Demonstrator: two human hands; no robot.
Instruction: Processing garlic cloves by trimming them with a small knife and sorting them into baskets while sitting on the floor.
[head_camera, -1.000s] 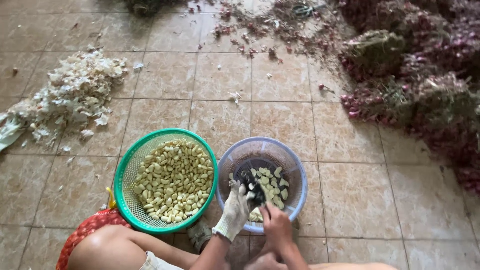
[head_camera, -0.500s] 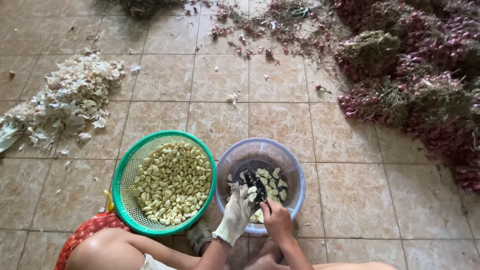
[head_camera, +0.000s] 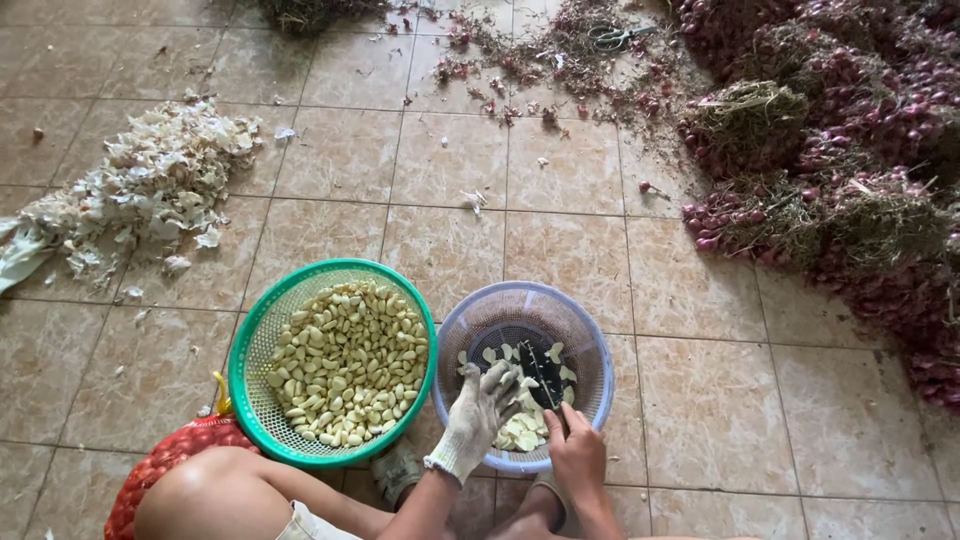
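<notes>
Bottom centre of frame: left hand (head_camera: 482, 415) in a white work glove, fingers curled over a garlic clove above the pale blue basket (head_camera: 590, 345), pinching it. Right hand (head_camera: 573, 452) bare, just beside the left, clenched round a dark knife (head_camera: 545, 378), blade pointing up-frame into the basket. Sliced garlic pieces (head_camera: 520, 432) heaped on the near side of that basket, under and touching both hands; dark mesh bottom showing behind them.

Bottom left: bare knee (head_camera: 215, 495) and part of a red mesh sack (head_camera: 150, 465) against it, yellow tie at the top of the sack.

Left of centre: green plastic basket (head_camera: 262, 325), rim touching or nearly touching the blue one, holding a mound of peeled garlic cloves (head_camera: 345, 362).

Tan tiled floor (head_camera: 720, 400) all round, a few stray skin scraps scattered on it.

Mid left: big loose pile of white garlic skins (head_camera: 150, 185) spread over the tiles, well apart from the baskets.

Right edge, mid to top: bundles of red shallots (head_camera: 860, 150) with dry straw-coloured tops, stacked in a long heap.

Top centre: litter of dry stems and reddish peel (head_camera: 530, 70); pair of scissors (head_camera: 615, 38) lying in it, small, hard to make out.
</notes>
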